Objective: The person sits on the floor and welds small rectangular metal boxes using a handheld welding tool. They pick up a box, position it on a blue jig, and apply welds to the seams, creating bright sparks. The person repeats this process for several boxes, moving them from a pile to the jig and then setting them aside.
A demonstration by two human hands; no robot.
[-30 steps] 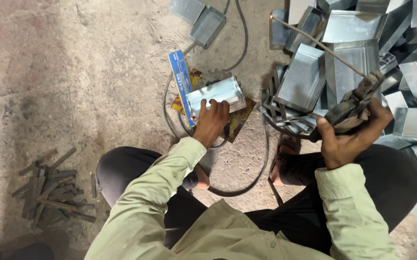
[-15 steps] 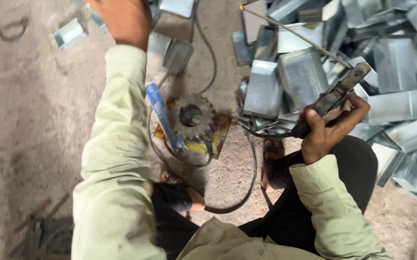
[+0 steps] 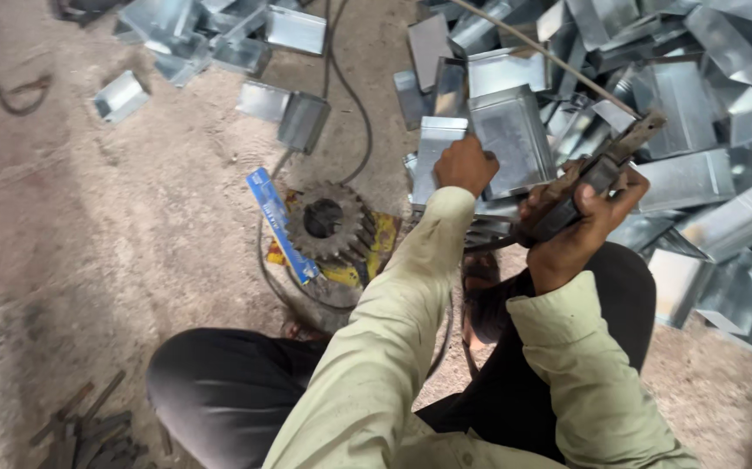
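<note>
A heap of sheet-metal boxes (image 3: 654, 113) fills the floor's (image 3: 89, 243) top-right corner; the left hand (image 3: 465, 165) grips one box (image 3: 506, 130) at the heap's near edge. Likely light, stiff and sharp-edged, it is best held by a flat wall. The right hand (image 3: 580, 221) is closed around an electrode holder (image 3: 589, 178); a gear (image 3: 328, 221) lies nearby.

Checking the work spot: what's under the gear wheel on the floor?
The gear wheel lies on a yellow sheet, with a blue flat pack along its left edge. A dark cable curves past there. What lies directly beneath its body is covered.
</note>
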